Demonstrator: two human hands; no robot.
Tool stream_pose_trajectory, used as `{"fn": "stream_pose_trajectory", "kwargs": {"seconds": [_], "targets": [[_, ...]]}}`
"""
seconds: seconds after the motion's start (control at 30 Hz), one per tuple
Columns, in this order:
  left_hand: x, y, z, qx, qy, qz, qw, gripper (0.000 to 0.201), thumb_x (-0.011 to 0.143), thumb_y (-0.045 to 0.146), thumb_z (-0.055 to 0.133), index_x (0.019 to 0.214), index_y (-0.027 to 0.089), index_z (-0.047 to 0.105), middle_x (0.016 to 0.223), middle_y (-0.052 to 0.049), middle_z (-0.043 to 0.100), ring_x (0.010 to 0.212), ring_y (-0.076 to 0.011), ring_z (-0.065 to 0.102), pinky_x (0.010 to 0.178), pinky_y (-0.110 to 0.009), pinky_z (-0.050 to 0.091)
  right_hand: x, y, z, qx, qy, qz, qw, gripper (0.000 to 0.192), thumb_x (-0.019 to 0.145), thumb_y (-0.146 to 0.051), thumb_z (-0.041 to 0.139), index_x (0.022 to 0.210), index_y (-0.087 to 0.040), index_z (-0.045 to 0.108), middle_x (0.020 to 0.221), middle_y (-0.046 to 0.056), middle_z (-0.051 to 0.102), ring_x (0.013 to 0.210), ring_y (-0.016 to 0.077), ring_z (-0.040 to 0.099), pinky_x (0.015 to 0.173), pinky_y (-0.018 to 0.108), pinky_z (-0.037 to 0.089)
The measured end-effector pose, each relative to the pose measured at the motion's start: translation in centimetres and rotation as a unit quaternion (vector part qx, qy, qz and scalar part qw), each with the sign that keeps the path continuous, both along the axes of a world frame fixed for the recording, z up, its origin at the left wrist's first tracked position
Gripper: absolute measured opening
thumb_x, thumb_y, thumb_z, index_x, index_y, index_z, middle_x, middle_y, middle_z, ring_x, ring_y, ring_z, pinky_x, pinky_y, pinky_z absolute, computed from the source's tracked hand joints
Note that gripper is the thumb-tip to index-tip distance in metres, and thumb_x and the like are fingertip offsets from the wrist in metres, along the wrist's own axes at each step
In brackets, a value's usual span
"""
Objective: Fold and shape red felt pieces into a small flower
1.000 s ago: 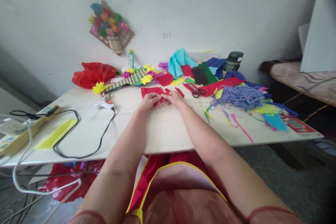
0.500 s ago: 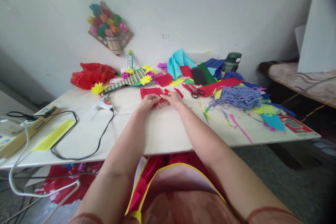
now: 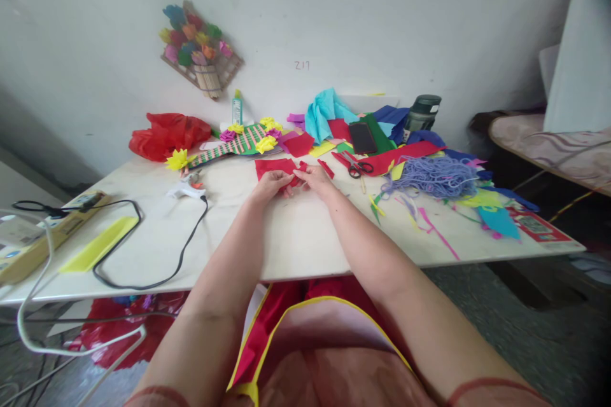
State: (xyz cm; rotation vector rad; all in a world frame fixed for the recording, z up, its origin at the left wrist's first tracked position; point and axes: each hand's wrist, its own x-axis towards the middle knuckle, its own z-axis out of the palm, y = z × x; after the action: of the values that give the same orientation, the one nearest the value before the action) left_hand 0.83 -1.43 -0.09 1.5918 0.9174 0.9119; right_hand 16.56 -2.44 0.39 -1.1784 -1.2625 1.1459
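At the left, a power strip (image 3: 62, 232) is set along the edge of the white table (image 3: 305, 241), followed by a glue gun (image 3: 188, 187) with its black cord. A red sheet (image 3: 270, 167) is laid flat at the middle, just beyond the left hand (image 3: 270, 187). A small red piece (image 3: 296, 182) is pinched between the closed fingertips of both hands, the right hand (image 3: 315, 179) being drawn close to the left; its outline is partly hidden. Farther right, scissors (image 3: 358, 168) and bluish yarn (image 3: 436, 176) are placed.
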Motion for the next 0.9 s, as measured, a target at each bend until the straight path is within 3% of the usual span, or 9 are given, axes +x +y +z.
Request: {"fn": "stream_pose_trajectory", "kwargs": {"seconds": [0.17,0.43,0.9], "targets": [[-0.1,0.01,0.1,-0.009,-0.01,0.01,1.0,0.036,0.069,0.048,0.067,0.067,0.014,0.054,0.053,-0.002,0.062,0.039,-0.0081,0.05,0.04,-0.02,0.035,0.27,0.39,-0.31,0.029,0.02,0.028,0.999,0.015,0.074,-0.027,0.065,0.084,-0.017,0.061,0.062,-0.005,0.061,0.051,0.0074,0.057,0.039,0.015,0.038],[-0.18,0.12,0.02,-0.024,-0.016,0.019,0.999,0.032,0.07,0.043,0.067,0.069,0.014,0.054,0.052,-0.001,0.061,0.038,-0.0076,0.05,0.038,-0.019,0.033,0.09,0.35,-0.32,0.029,-0.008,0.028,0.999,0.023,0.068,-0.03,0.071,0.061,-0.013,0.057,0.054,-0.002,0.059,0.05,0.0078,0.054,0.042,0.016,0.04],[0.29,-0.24,0.31,0.011,0.022,0.041,0.999,0.033,0.07,0.044,0.067,0.067,0.014,0.054,0.048,-0.001,0.06,0.036,-0.0084,0.049,0.038,-0.019,0.034,0.15,0.69,-0.4,0.058,-0.105,0.014,0.993,0.015,0.073,-0.023,0.064,0.061,-0.016,0.058,0.052,-0.003,0.057,0.046,0.0082,0.049,0.045,0.019,0.04]]}}
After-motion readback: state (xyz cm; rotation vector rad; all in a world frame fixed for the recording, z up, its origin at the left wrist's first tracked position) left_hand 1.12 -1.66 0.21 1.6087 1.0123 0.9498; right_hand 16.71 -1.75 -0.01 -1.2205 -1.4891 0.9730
